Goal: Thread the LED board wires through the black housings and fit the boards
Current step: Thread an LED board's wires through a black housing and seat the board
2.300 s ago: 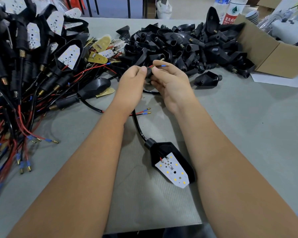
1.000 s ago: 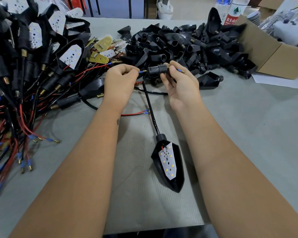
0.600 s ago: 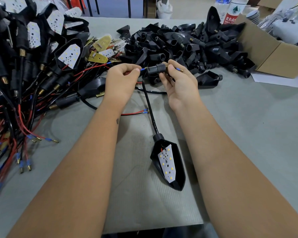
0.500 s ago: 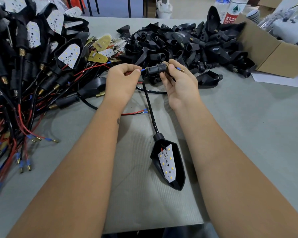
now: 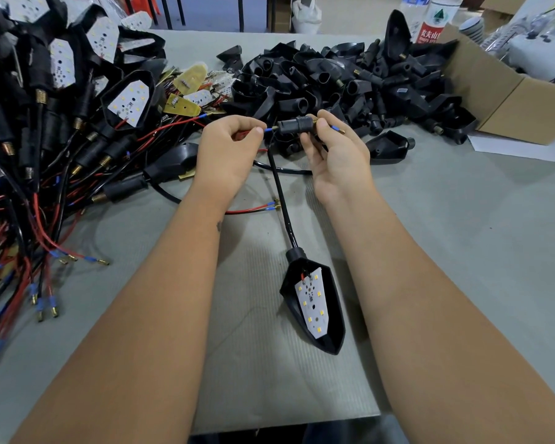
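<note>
My right hand grips a small black tubular stem piece held level above the table. A blue-tipped wire end with a brass terminal sticks out past my right fingers. My left hand pinches red and blue-tipped wires at the stem's left end. A black sheathed cable drops from there to a black housing lying on the table between my forearms. A white LED board with yellow chips sits inside that housing.
A heap of empty black housings lies behind my hands. Wired, fitted housings pile up at the left, with loose yellow boards beside them. A cardboard box stands at the right. A ribbed grey mat covers the near table.
The stem piece came up level between my hands and the wire tips now stick out at both its ends. The housing on the table swung round to point toward me.
</note>
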